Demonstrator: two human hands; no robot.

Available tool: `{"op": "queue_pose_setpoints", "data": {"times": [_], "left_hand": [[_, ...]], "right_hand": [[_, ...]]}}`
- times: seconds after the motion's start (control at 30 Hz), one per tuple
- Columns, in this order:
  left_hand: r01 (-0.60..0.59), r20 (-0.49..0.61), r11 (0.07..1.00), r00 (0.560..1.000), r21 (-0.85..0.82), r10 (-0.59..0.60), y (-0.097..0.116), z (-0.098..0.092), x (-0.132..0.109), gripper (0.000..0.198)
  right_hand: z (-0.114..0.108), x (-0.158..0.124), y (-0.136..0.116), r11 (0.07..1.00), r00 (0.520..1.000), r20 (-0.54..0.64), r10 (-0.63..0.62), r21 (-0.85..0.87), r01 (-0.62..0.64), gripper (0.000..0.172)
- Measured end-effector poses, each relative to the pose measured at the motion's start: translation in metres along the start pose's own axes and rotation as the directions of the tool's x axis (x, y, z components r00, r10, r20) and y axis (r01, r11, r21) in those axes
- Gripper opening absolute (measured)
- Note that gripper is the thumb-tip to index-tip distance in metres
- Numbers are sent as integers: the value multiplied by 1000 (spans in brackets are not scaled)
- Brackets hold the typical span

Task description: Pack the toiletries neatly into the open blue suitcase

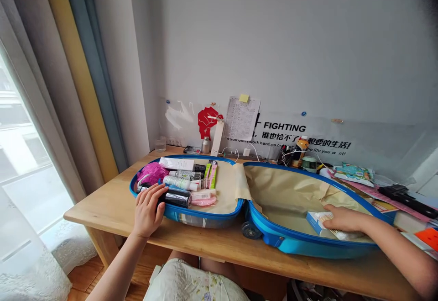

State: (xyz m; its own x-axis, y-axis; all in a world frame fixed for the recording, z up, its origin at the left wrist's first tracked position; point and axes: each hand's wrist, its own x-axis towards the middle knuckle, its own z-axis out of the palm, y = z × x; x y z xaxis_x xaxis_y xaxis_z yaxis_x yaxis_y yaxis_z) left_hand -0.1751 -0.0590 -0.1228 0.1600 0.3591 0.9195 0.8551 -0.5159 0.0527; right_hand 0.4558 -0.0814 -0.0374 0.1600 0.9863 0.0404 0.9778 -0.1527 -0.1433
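Observation:
A blue suitcase (239, 208) lies opened flat on the desk, with a beige lining. My left hand (149, 209) rests, fingers stretched out, over the near rim of the left half, beside a black cylindrical bottle (178, 198). Around it lie a pink bath puff (153, 173), a white tube (180, 182), a clear bottle (186, 175), a white box (177, 163), toothbrush packs (212, 175) and a pink item (204, 201). In the right half, my right hand (342, 219) grips what looks like a pack of cotton swabs (330, 223), next to a blue-and-white box (313, 223).
Behind the suitcase stand a white lamp (217, 137), a metal bottle (205, 145), an orange-capped bottle (300, 150) and a green jar (309, 164). Snack packs (354, 173) and papers crowd the right. A suitcase wheel (251, 229) juts over the desk's front edge (191, 241).

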Motion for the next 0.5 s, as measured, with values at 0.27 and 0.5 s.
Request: {"op": "queue_pose_setpoints", "data": {"times": [0.27,0.5], "left_hand": [[12,5,1000,1000,-15,-12,0,1,-1,40],[9,17,1000,1000,-18,-9,-1,1,-2,40]], "right_hand": [[-56,6,-146,988,988,-36,-152,34,153,74],[-42,22,-308,830,823,115,-556,19,557,55]]}}
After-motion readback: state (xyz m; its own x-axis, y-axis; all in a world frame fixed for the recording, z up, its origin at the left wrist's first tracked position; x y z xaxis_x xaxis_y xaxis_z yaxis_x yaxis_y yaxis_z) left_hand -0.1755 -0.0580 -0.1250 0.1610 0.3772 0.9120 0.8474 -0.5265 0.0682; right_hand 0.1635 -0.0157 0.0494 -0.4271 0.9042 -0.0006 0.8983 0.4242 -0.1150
